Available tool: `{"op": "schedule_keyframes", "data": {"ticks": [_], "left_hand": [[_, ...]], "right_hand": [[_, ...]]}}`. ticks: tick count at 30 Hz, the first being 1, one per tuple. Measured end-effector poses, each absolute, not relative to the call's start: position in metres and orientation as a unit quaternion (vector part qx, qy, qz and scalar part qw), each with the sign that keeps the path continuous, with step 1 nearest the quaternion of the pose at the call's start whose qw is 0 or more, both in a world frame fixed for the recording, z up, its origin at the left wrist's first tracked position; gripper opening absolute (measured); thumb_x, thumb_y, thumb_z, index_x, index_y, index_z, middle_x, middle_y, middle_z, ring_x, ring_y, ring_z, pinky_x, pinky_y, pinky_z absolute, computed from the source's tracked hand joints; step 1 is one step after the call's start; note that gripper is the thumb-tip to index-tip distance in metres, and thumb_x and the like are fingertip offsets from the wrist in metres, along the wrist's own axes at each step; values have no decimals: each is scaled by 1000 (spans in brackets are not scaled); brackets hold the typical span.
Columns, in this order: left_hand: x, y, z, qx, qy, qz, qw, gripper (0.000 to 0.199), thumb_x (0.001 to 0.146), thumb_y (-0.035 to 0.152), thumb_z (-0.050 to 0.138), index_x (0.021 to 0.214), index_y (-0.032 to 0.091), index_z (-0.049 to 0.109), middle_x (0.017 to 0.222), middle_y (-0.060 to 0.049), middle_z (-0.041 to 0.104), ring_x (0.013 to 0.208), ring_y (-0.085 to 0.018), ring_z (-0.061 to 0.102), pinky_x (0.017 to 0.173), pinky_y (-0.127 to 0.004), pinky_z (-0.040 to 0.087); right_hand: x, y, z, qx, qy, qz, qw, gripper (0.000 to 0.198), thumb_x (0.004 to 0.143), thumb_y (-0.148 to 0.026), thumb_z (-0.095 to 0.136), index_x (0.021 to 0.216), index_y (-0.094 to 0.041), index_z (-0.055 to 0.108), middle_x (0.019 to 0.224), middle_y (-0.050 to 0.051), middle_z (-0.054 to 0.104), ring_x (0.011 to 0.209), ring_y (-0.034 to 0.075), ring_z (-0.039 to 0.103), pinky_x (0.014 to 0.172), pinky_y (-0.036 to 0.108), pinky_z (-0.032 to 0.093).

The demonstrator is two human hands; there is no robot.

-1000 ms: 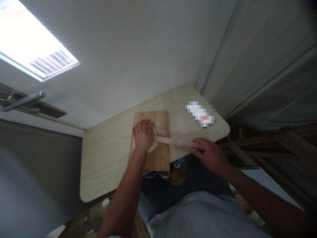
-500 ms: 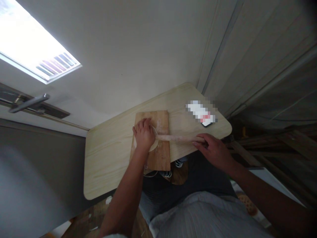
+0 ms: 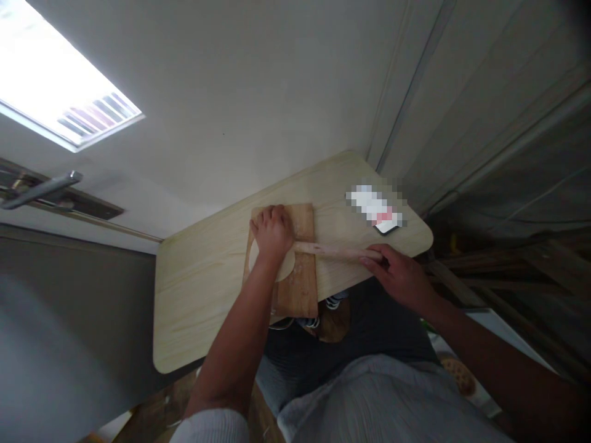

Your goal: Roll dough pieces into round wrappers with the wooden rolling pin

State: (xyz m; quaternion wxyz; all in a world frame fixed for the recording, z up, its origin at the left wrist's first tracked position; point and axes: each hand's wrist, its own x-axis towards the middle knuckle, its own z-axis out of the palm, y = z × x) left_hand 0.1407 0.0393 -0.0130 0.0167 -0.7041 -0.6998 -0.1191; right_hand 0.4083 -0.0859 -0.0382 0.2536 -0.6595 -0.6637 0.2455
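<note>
A thin wooden rolling pin (image 3: 332, 250) lies crosswise, its left end over a round, flat piece of dough (image 3: 285, 267). The dough rests on a wooden cutting board (image 3: 298, 295), partly covered by my left hand and forearm. My left hand (image 3: 273, 231) is on the pin's left end, fingers bent over it; that end is hidden under the palm. At the other end, past the board's right edge, my right hand (image 3: 385, 261) grips the pin between thumb and fingers.
A pale wood-grain table (image 3: 198, 289) carries the board and stands against a white door with a metal handle (image 3: 46, 189). A phone with a blurred-out screen (image 3: 373, 209) lies at the table's right. Pale flour marks show on the board.
My left hand and the pin's left end have moved slightly away from me, toward the dough's far edge. More of the dough shows now. The view has shifted a little.
</note>
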Motion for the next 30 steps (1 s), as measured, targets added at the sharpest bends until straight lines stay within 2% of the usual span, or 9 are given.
{"op": "schedule_keyframes", "data": {"ticks": [10, 20, 30], "left_hand": [[135, 22, -14, -712, -693, -112, 12, 41, 102, 32, 32, 134, 26, 55, 140, -11, 58, 131, -30, 48, 114, -56, 30], [128, -7, -15, -707, -697, -121, 5, 43, 96, 23, 39, 137, 27, 53, 144, -8, 55, 134, -27, 46, 114, -52, 31], [130, 14, -13, -715, -690, -112, 6, 47, 91, 20, 42, 137, 26, 53, 144, -11, 54, 135, -30, 44, 113, -57, 30]], "right_hand": [[411, -88, -40, -644, -675, 246, 264, 34, 90, -50, 60, 109, -22, 65, 92, 6, 73, 77, 22, 68, 71, 33, 51], [411, -89, -38, -636, -685, 240, 263, 35, 89, -50, 61, 108, -21, 67, 93, 8, 74, 76, 23, 69, 72, 36, 53], [412, -84, -41, -650, -664, 258, 266, 36, 89, -51, 61, 111, -23, 65, 89, 6, 73, 75, 23, 68, 69, 35, 52]]}}
